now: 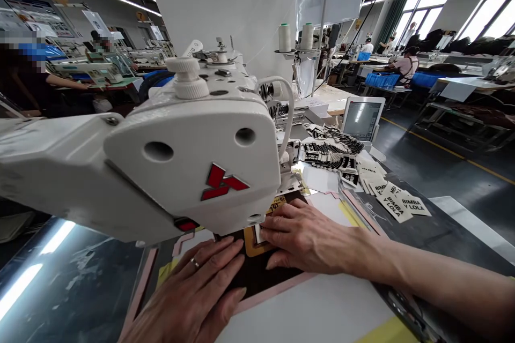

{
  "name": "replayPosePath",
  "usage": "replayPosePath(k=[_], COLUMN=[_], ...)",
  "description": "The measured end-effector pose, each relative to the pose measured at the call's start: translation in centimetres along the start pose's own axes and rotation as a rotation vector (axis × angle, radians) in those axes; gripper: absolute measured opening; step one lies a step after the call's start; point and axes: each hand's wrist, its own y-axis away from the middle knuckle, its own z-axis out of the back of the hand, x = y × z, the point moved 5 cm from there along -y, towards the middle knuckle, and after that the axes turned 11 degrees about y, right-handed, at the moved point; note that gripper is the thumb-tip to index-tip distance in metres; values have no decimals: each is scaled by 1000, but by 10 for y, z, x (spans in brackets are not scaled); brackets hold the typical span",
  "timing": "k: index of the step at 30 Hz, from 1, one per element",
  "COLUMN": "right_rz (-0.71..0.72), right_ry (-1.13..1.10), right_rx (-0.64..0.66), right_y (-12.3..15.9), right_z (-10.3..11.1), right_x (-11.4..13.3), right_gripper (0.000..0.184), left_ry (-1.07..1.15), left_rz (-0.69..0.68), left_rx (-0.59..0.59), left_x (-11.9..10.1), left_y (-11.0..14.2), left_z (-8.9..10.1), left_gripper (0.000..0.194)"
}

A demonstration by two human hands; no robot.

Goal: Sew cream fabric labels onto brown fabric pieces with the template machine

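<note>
Under the head of a white sewing machine (pixel 193 144) lies a piece of dark brown fabric (pixel 261 276). An orange-yellow frame (pixel 254 251) rests on the fabric, with a small white piece showing in its opening. My left hand (pixel 201 284), a ring on one finger, lies flat with its fingertips on the fabric, left of the frame. On the other side my right hand (pixel 301 233) is laid over the frame and fabric, fingers stretched out, their tips by the white piece. The machine head hides the far part of the fabric.
Black-and-white labels (pixel 332 147) are piled right of the machine, and white printed labels (pixel 392 201) lie nearer me. Behind them stands a screen (pixel 362 120). Two thread cones (pixel 284 38) are on a stand. Other people work at machines farther off.
</note>
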Motion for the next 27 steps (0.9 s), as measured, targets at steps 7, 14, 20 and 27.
replayPosePath(k=[7, 14, 20, 27], right_rz=[-36, -35, -7, 10], right_ry=[-51, -34, -39, -37], right_rx=[-14, -73, -64, -74], right_y=[-1, 13, 18, 15], right_z=[-3, 2, -1, 1], right_x=[5, -9, -14, -6], right_gripper=[49, 43, 46, 47], left_ry=[-74, -42, 19, -3], left_rz=[8, 19, 52, 48], left_rx=[69, 7, 53, 7], left_x=[-2, -2, -1, -7], left_y=[-20, -27, -31, -38], left_z=[-13, -16, -20, -17], left_gripper=[53, 45, 56, 49])
